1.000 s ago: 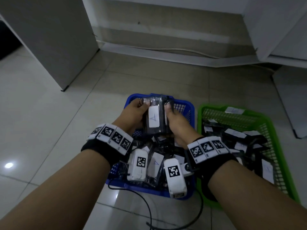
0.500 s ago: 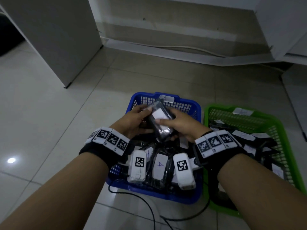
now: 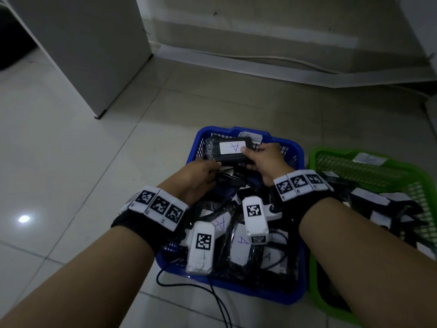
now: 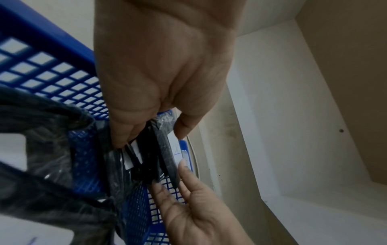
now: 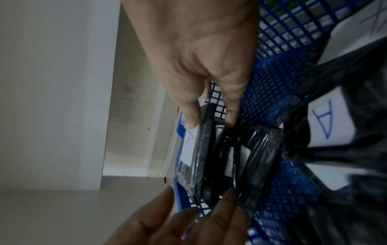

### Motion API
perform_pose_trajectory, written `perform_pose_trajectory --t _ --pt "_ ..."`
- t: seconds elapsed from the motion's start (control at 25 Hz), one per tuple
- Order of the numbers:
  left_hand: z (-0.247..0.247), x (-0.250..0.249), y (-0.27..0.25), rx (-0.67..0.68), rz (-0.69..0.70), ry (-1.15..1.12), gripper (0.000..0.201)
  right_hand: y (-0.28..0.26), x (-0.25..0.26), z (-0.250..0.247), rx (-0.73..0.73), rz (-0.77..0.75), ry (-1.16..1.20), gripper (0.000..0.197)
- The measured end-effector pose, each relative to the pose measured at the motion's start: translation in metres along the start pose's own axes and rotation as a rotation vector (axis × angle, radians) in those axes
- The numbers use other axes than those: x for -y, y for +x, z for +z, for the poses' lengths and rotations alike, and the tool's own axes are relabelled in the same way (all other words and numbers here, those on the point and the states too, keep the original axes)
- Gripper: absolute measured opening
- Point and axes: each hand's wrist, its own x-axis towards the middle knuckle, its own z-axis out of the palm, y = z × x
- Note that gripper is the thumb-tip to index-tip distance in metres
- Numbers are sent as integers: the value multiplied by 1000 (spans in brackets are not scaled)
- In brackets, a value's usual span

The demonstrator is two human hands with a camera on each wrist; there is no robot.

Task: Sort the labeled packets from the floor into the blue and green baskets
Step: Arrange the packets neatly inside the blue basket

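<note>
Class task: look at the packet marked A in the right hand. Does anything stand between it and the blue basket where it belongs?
Nothing visible does. The right hand pinches the A-labelled packet over the blue basket, already among other packets.

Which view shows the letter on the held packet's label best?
The head view: the packet faces the camera flat, its white label plainly reading A, the right hand pinching its end. Both wrist views catch the packet edge-on, so the letter shows only foreshortened and faint.
</note>
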Motion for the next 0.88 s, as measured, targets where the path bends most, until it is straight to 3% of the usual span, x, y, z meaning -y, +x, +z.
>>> perform_pose_trajectory --t 0.08,0.2,0.36,0.44,0.6,0.88 --pt "-2 0 -1 43 31 -70 37 -3 -5 -3 -42 -103 -124 39" --pt "-3 1 -4 79 53 -142 37 -12 -7 -6 52 -213 -373 44" --pt "-6 4 -7 -10 55 -127 35 -20 3 -11 119 -357 -785 65" --pt "-6 3 -9 -43 65 -181 27 -26 12 -8 135 -428 -907 65" --pt "-6 -1 -8 -54 127 -276 16 -17 20 -2 47 -555 -849 34" --pt "-8 -5 -4 21 28 -62 33 -17 16 -10 165 -466 -798 28"
